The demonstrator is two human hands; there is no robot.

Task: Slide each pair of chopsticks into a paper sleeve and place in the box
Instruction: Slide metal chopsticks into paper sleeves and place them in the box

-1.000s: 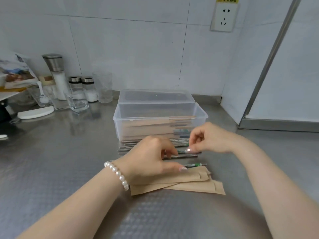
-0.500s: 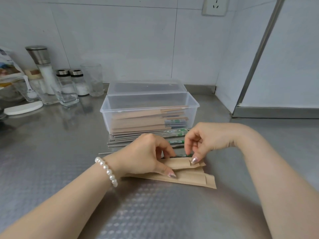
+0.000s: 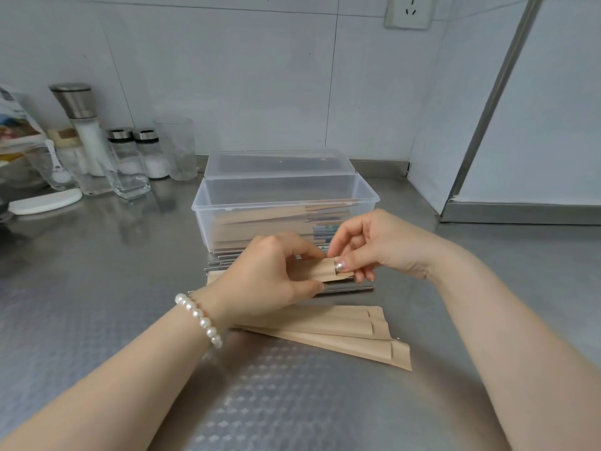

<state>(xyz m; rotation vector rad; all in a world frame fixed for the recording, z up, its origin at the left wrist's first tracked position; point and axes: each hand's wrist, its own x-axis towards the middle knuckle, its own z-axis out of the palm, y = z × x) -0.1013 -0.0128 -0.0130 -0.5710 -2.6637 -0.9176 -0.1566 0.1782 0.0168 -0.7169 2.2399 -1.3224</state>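
Both hands hold one brown paper sleeve (image 3: 320, 271) raised just above the steel counter (image 3: 97, 320): the left hand (image 3: 260, 281) curls around its body while the right hand (image 3: 374, 245) pinches its open end between thumb and fingers. Loose metal chopsticks (image 3: 351, 289) lie beneath them, with more empty sleeves (image 3: 341, 327) nearer the camera. Behind, the clear plastic box (image 3: 286, 203) contains a stack of sleeved chopsticks, its lid (image 3: 279, 164) lying behind; no writing is readable.

matt brown paper sleeves (image 3: 325, 330), clear glossy plastic box (image 3: 286, 203), embossed steel counter (image 3: 97, 288)
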